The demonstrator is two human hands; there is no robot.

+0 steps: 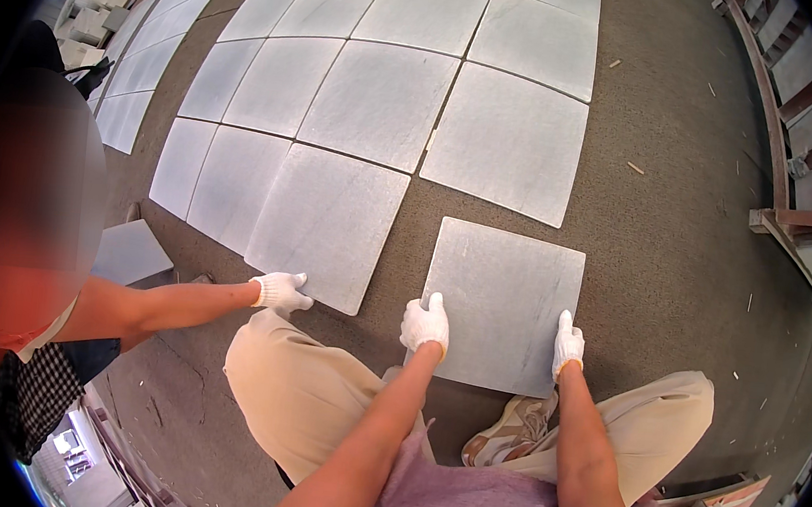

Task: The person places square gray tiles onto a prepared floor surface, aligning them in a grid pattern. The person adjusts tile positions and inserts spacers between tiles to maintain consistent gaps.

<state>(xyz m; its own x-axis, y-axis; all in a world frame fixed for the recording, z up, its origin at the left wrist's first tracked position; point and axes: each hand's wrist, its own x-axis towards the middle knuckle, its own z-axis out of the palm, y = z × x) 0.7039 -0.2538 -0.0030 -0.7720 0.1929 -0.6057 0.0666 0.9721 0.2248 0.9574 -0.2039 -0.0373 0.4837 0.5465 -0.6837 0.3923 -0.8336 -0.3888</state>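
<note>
Bare forearms enter from the lower edge, over beige trousers [317,391] and a mauve cloth [471,501] bunched in the lap, with a pale sneaker [516,425] showing between the knees. Left hand [426,325], in a white knit glove, grips the near left edge of a loose grey stone tile [508,296], fingers curled over its rim. Right hand [568,345], gloved alike, clasps the near right edge of the same tile, thumb up on its face. Tile lies flat on the brown floor [669,228], set apart by a gap from the laid field and slightly askew to it. Laid tiles [381,102], same grey stone, run in rows from beside the loose tile toward the far wall, joints narrow. Co-worker's gloved hand [281,291], reaching in from the left, rests on the near corner of the adjoining laid tile [327,222]; whether it grips or only presses cannot be told. Spare slab [131,251] lies near that person's arm. Stacked pale blocks [99,5] stand far left under a window. Timber racks [791,162] holding slabs on edge line the right side. Small wood splinters [635,167] scatter the floor.
</note>
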